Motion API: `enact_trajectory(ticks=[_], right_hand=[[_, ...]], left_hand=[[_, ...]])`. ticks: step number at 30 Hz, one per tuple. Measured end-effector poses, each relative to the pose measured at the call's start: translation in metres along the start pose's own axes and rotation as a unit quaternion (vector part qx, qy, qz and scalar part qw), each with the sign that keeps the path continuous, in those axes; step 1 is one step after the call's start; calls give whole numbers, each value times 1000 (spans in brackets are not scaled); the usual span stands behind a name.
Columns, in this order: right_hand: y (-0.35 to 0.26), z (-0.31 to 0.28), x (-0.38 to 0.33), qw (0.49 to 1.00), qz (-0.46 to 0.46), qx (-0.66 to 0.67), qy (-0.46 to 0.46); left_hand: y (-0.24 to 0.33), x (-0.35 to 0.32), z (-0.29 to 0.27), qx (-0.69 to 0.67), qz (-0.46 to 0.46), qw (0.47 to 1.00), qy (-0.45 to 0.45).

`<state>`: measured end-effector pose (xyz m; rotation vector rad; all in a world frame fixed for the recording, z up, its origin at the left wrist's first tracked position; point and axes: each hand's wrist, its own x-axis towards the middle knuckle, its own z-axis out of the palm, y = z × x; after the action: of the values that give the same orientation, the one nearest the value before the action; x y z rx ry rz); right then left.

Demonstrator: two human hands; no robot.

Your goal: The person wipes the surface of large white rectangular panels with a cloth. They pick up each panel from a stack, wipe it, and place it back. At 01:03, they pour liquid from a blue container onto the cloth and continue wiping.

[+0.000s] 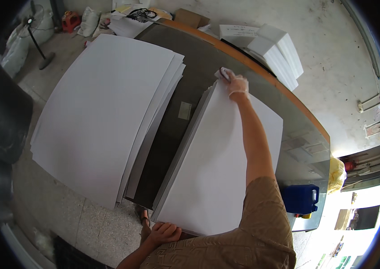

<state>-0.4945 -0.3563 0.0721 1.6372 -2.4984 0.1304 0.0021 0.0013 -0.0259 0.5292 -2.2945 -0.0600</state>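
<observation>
A stack of large white sheets (217,148) lies at a slant on the dark glass-topped table (194,58), in front of me. My right hand (238,87), in a clear thin glove, reaches across to the stack's far left corner. Its fingers are closed on a crumpled white cloth (224,74) with a dark patch, touching or just over that corner. At the stack's near left corner is my left hand (166,233), bare, its fingers curled together by the edge. What those fingers hold, if anything, is hidden.
Another stack of big white sheets (104,116) lies to the left, overhanging the table's near edge. A blue jerrycan (300,198) stands on the right end. Beyond the far wooden edge (243,55) are white foam blocks (276,51). Black cable (141,14) sits at the far left.
</observation>
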Motion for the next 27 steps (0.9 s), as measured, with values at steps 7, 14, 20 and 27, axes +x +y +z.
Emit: enact_trajectory(ticks=[7,14,20,27], right_hand=[[9,-4,-32,999,-21,-24,43],[-30,-66,-334,980,-160,121,-5],[-59,-118,-488,941,-251,214,-73],[0,-72,-303,977,-174,105,-63]], left_hand=[[-1,5,-4,-10,2,1000,-11],[-8,18,10,-28,23,999,26],[-13,19,14,-29,32,999,27],[-11,11,4,-30,13,999,13]])
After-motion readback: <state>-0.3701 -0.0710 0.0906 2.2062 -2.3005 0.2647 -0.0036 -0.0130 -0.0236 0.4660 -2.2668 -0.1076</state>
